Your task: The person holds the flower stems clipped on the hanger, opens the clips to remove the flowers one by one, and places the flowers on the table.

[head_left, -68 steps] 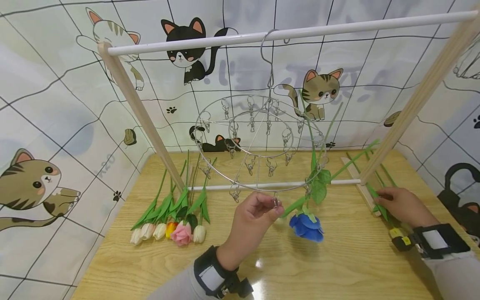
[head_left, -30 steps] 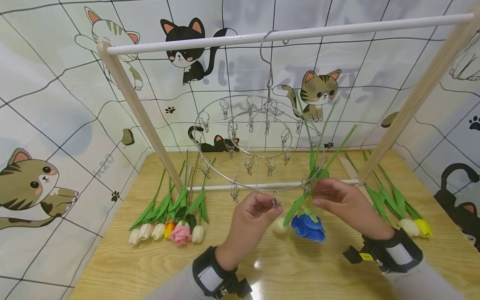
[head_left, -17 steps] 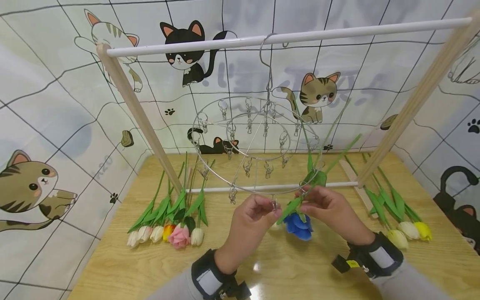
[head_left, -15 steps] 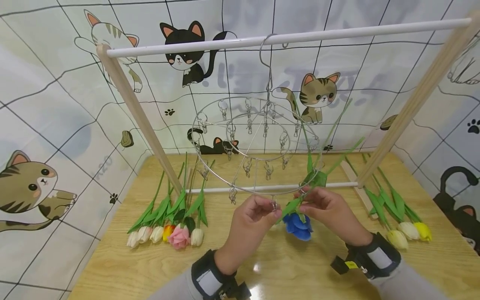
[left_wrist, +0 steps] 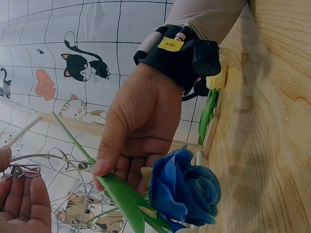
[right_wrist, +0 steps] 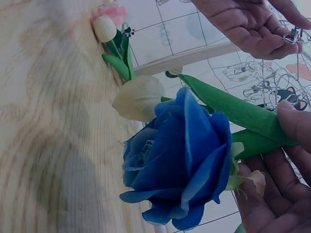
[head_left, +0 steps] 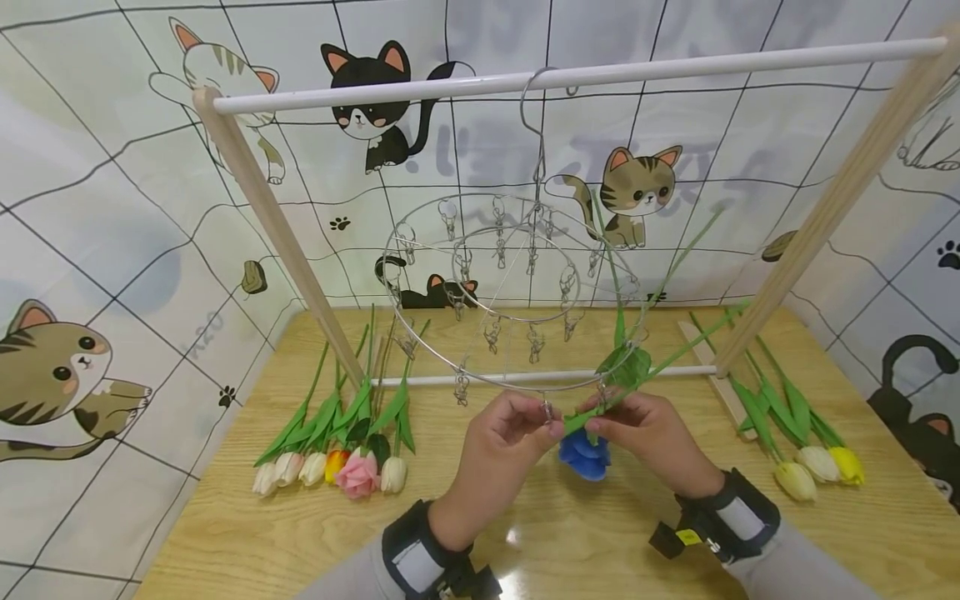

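With thumb and fingers, my left hand (head_left: 502, 446) pinches a small metal clip (head_left: 548, 409) on the front rim of the round hanging rack (head_left: 517, 386). Beside it, my right hand (head_left: 648, 433) pinches the green leaf and stem (head_left: 663, 364) of a white tulip (right_wrist: 138, 97). That tulip's bloom shows behind the blue rose (right_wrist: 180, 165) in the right wrist view; the head view hides it. The rose hangs head down by the right fingers, seemingly from a neighbouring clip (head_left: 602, 387). Its petals face the table in the left wrist view.
Several tulips and a pink rose (head_left: 358, 473) lie on the table at left. More tulips (head_left: 817, 463) lie at right. A wooden stand with a white top bar (head_left: 450, 86) carries the rack, whose other clips dangle around the rings.
From the tulips at right, my right hand has come to the stem beside the blue rose, then shifted left towards the clip. The rose swung left. My left hand stayed at its clip.
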`<action>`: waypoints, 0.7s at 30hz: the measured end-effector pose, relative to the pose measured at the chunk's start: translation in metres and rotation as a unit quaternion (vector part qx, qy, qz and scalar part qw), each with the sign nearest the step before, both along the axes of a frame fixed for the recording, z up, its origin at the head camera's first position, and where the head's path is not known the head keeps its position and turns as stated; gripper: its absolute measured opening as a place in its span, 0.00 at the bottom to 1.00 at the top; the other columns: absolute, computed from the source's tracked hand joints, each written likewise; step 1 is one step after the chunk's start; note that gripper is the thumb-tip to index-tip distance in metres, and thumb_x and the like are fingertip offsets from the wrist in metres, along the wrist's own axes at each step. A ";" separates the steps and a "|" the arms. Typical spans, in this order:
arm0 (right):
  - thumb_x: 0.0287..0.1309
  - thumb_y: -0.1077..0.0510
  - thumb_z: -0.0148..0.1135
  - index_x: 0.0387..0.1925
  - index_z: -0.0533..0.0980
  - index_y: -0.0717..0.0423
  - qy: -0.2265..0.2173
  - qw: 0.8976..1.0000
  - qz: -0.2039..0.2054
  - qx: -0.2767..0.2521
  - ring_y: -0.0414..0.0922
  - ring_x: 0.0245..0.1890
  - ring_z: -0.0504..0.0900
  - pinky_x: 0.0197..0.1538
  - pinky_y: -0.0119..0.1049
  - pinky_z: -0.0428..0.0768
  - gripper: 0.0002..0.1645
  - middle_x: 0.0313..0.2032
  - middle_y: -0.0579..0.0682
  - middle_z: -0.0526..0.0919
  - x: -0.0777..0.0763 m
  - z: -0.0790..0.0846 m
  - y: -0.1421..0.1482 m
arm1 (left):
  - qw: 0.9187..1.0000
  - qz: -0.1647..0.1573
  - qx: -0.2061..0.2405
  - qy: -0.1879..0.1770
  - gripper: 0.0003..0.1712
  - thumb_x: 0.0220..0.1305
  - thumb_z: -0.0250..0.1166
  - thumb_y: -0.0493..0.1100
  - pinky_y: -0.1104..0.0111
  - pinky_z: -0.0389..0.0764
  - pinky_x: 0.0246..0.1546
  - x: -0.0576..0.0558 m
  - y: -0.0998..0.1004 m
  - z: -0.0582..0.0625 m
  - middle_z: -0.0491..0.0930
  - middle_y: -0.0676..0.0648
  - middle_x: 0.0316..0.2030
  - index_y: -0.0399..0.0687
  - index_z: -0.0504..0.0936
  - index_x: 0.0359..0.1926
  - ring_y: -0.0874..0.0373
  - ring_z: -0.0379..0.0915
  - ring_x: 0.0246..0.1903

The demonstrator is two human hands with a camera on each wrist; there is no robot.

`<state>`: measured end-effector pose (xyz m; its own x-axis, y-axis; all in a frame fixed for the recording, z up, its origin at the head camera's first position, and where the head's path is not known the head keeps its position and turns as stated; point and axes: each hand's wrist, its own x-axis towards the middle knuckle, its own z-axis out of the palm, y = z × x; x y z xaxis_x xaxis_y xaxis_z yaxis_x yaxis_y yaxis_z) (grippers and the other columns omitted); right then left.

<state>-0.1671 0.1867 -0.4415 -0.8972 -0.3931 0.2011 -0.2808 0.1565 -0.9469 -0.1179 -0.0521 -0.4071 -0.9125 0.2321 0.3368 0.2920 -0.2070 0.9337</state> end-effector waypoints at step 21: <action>0.69 0.63 0.65 0.49 0.81 0.65 0.029 0.999 -0.007 0.016 0.35 0.45 0.88 0.47 0.32 0.87 0.11 0.44 0.37 0.87 0.012 0.005 0.000 | 0.977 0.143 -0.090 0.131 0.22 0.64 0.71 0.34 0.63 0.77 0.65 0.000 0.006 -0.004 0.78 0.38 0.54 0.36 0.74 0.56 0.52 0.75 0.57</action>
